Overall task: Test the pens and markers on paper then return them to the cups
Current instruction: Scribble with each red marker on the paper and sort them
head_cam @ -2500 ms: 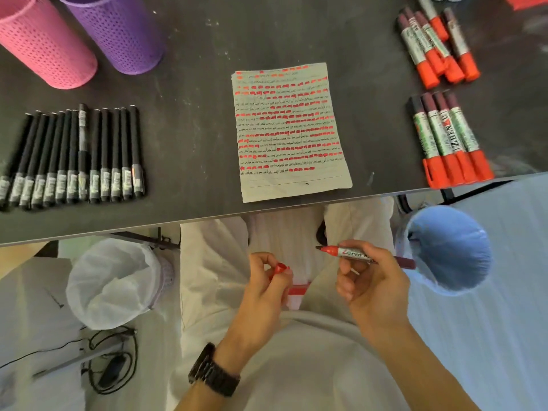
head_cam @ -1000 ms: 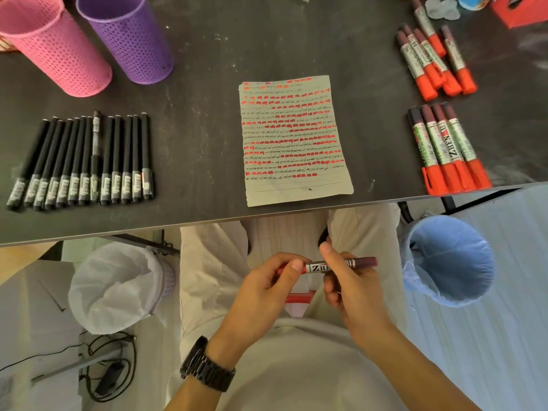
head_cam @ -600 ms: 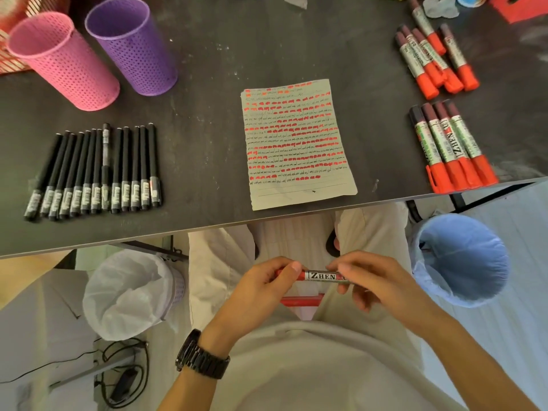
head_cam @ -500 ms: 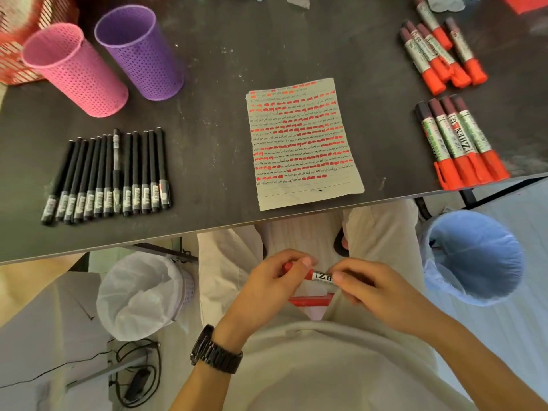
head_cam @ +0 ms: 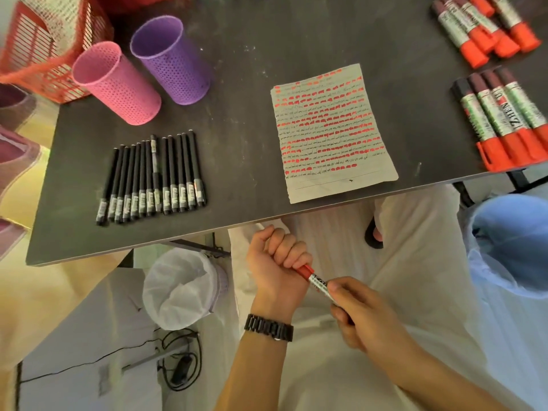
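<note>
Red marker (head_cam: 316, 280): off the table, held below its near edge, over the lap. It lies slantwise between both hands; only a short stretch of red cap and white labelled barrel shows.

Left hand (head_cam: 277, 259): fist curled round the marker's red cap end, knuckles toward the table edge. Dark link watch (head_cam: 268, 327) on the wrist.

Right hand (head_cam: 363, 314): fingers and thumb wrapped round the barrel end, thumb lying along the label. The two hands are close together on the marker.

Table (head_cam: 237, 120), dark top:
- Lined paper (head_cam: 329, 129) right of centre, its lower edge almost at the table's near edge; covered with rows of red dashes and black scribbles, with the last lines bare.
- Row of black pens (head_cam: 154, 176) on the left, side by side, capped, one set slightly farther back than the rest.
- Pink mesh cup (head_cam: 115, 84) and purple mesh cup (head_cam: 170, 60) upright behind the pens, just beside each other.
- Red plastic basket (head_cam: 44, 48) at the far left corner, behind the pink cup.
- Four red-capped markers (head_cam: 504, 120) side by side at the right edge, caps toward the near edge.
- Another cluster of red-capped markers (head_cam: 480, 28) at the far right corner.

On the floor: white-lined bin (head_cam: 181, 289) under the near left, blue-lined bin (head_cam: 513, 244) at the right.
</note>
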### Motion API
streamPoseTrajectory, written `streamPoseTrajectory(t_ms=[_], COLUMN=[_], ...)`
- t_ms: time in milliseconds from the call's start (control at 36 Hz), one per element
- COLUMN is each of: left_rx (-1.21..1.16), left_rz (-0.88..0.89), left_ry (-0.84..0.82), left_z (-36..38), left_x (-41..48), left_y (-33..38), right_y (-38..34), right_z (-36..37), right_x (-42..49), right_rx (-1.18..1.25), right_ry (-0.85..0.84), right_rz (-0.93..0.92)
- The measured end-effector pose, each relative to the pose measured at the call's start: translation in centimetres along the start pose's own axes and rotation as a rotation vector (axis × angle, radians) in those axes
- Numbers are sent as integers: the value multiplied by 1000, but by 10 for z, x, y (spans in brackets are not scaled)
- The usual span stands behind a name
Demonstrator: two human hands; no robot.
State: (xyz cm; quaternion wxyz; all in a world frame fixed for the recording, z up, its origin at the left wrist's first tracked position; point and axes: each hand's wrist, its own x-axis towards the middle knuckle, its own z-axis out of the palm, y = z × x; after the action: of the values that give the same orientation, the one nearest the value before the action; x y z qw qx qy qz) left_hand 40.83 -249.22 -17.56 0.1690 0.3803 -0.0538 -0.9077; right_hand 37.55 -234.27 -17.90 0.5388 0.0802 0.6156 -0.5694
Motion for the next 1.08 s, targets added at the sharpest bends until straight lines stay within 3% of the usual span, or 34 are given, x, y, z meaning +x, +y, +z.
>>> streamPoseTrajectory(t_ms=[306, 833, 972, 1083], left_rx=[-19, 85, 137, 203], left_rz=[-52, -47, -12, 22], left_ry=[104, 111, 102, 77], left_z=[-2, 7, 10, 12], left_x=[10, 8, 9, 16], left_y=[-23, -28, -20, -7], right_y=[0, -2, -5, -18], right_z=[21, 26, 23, 4], right_x=[-25, -27, -17, 1], right_rx=[251, 357, 365, 196], right_ry=[193, 240, 155, 36], right_rz=[81, 82, 107, 81])
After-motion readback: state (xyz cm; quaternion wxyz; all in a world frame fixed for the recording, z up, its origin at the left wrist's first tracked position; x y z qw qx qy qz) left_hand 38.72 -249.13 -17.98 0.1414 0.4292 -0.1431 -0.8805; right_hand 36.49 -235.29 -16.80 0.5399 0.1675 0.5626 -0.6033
